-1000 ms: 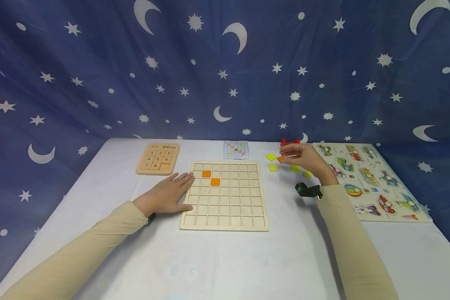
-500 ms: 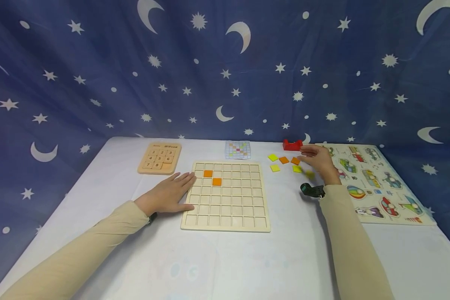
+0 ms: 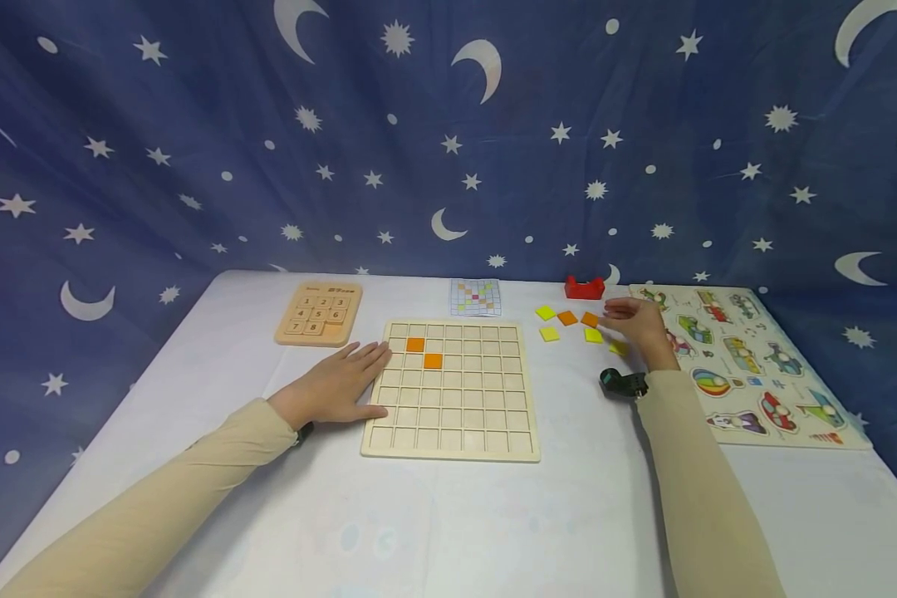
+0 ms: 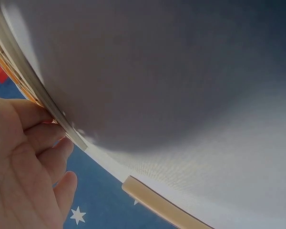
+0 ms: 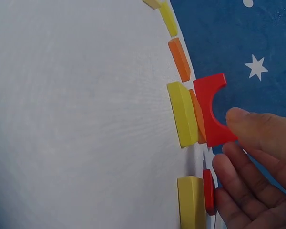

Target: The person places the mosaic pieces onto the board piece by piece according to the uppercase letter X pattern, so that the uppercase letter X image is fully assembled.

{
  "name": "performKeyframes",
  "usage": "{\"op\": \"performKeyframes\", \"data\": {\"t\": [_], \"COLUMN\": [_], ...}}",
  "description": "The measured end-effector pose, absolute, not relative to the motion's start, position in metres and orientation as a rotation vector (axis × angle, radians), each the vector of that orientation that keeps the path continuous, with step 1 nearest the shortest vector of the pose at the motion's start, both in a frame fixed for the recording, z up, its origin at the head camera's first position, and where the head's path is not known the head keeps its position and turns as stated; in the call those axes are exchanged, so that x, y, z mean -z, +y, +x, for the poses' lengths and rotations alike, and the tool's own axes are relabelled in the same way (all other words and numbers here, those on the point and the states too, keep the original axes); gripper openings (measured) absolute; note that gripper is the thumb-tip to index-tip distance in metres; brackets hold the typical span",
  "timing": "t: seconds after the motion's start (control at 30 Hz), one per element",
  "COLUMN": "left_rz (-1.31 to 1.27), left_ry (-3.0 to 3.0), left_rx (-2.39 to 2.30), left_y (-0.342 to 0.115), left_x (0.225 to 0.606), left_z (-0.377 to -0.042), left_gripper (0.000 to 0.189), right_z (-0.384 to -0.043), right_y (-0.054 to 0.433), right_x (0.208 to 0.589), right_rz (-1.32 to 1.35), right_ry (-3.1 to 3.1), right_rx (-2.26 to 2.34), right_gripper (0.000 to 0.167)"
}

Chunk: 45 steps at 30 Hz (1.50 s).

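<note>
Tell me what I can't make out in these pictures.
Pattern card, head view: too small to read its exact pattern.
Grid board, head view: part of its left rim is under the left hand.
Small red piece, head view: hidden, apparently by the right hand.
Bottom yellow tile, right wrist view: cut off by the lower edge.

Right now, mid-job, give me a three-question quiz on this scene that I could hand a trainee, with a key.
1. How many orange tiles sit in cells of the grid board?
2. True or false: the numbered puzzle lies to the left of the grid board.
3. Which grip touches the grid board?
A) left
B) right
C) both
D) neither

Key:
1. Two.
2. True.
3. A: the left grip rests at its left edge.
</note>
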<state>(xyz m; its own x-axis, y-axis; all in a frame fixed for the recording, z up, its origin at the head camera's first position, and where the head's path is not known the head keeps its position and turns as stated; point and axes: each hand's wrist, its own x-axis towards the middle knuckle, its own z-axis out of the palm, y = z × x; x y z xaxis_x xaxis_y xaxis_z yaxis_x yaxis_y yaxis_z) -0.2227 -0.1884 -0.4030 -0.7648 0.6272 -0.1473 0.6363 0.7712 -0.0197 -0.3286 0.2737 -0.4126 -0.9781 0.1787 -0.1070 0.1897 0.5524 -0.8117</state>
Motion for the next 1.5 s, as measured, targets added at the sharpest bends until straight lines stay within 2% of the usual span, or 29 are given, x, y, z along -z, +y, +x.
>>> {"op": "performKeyframes", "data": {"t": [0.27, 0.57, 0.87, 1.23, 1.5], "left_rz": [1.022, 1.016, 1.009, 1.006, 1.018], "left_ry": [2.837, 2.835, 2.836, 2.840, 2.841], "left_rx": [0.096, 0.087, 0.096, 0.094, 0.099], "left_y": [-0.188, -0.188, -0.188, -0.188, -0.187], "left_x": [0.402, 0.402, 0.403, 0.403, 0.403], "left_z": [-0.221, -0.222, -0.222, -0.221, -0.222], "left_gripper": [0.088, 0.088, 0.089, 0.089, 0.088], "right_z": [-0.325, -0.323, -0.326, -0.325, -0.324], "right_y": [0.272, 0.274, 0.276, 0.279, 0.277], "right_x": [0.409, 0.408, 0.414, 0.414, 0.417], "right_rz": [0.234, 0.400, 0.320, 0.409, 0.340], "right_ry": [2.738, 2.699, 2.731, 2.699, 2.720], "right_rx": [1.399, 1.496, 1.425, 1.367, 1.311], "right_gripper": [0.042, 0.047, 0.045, 0.049, 0.047]}}
